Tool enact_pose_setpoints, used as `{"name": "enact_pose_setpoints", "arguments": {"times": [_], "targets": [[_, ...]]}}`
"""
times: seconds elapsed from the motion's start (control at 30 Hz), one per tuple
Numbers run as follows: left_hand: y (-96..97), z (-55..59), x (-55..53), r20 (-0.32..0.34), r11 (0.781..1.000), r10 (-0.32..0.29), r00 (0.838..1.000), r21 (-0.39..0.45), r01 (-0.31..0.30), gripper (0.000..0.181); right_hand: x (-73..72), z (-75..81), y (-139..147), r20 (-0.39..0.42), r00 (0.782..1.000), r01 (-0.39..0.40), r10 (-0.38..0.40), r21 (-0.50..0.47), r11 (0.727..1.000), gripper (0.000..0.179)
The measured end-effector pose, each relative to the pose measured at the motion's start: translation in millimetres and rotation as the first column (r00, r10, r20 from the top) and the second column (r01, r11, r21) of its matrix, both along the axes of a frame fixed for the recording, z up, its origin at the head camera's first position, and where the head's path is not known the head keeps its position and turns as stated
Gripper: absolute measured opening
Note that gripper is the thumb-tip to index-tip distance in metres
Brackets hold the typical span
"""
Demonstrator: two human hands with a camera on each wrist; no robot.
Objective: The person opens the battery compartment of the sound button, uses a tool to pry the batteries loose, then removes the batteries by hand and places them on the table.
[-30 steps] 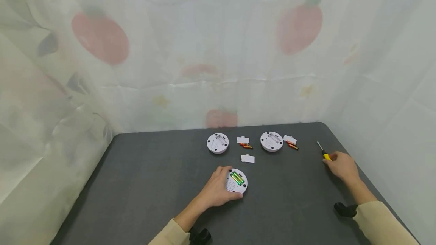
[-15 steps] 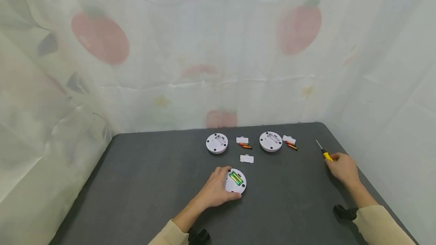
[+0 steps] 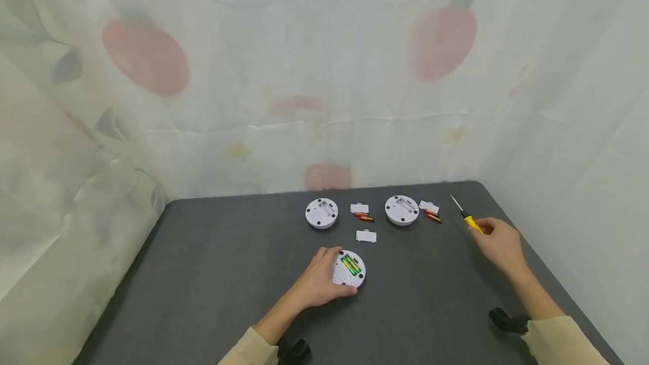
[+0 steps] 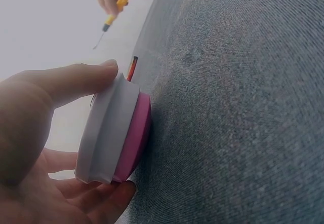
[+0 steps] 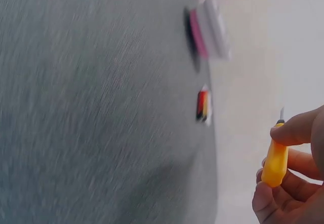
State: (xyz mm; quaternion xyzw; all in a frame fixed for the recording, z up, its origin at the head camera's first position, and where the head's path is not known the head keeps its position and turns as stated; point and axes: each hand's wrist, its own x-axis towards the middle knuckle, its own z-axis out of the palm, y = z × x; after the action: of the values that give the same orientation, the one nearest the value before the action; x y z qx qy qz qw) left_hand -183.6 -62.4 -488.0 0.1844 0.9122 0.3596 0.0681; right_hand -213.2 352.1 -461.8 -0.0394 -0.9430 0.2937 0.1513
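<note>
My left hand (image 3: 315, 281) grips a round white battery device (image 3: 342, 279) by its side, thumb at the near edge and fingers round the far one. Two green batteries (image 3: 351, 265) sit side by side in its uncovered compartment, facing up. The left wrist view shows the white casing (image 4: 109, 127) with a pink underside (image 4: 135, 138) close over the grey table. At the right, my right hand (image 3: 502, 246) holds a screwdriver (image 3: 474, 225) by its yellow handle, the metal shaft pointing away and to the left. In the right wrist view, thumb and fingers surround that handle (image 5: 276, 163).
Two similar round devices, one left (image 3: 321, 216) and one right (image 3: 402, 213), stand at the back with bare compartments. Beside each lie a white cover and red-black batteries (image 3: 364, 217). Another white cover (image 3: 366, 236) lies nearer. A printed curtain (image 3: 253, 100) hangs behind the table.
My right hand has lifted the screwdriver and carried it leftward from near the table's right edge. My left hand keeps its hold on the device, which stays in place.
</note>
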Motion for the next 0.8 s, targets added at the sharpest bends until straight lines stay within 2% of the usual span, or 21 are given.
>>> {"name": "enact_pose_setpoints", "arguments": {"times": [0.2,0.43,0.63,0.8], "targets": [[-3.0,-0.3,-0.2,-0.008,1.0,0.009,1.0,0.01,-0.009,0.092,4.9,12.5,-23,-0.029,0.999,-0.034,0.033,-0.032,0.999,0.031],[-6.5,0.0,0.9,0.007,1.0,0.009,1.0,0.019,-0.009,0.09,12.4,26.9,-46,-0.061,0.993,-0.108,0.105,-0.059,0.992,0.029],[-8.2,-0.1,0.9,0.003,1.0,-0.014,1.0,0.02,0.014,0.091,18.5,39.4,-65,-0.087,0.98,-0.188,0.181,-0.085,0.978,0.027],[-7.9,-0.5,0.9,-0.006,0.999,-0.025,1.0,0.022,0.025,0.093,22.1,43.6,-78,-0.071,0.97,-0.241,0.234,-0.118,0.963,0.028]]}}
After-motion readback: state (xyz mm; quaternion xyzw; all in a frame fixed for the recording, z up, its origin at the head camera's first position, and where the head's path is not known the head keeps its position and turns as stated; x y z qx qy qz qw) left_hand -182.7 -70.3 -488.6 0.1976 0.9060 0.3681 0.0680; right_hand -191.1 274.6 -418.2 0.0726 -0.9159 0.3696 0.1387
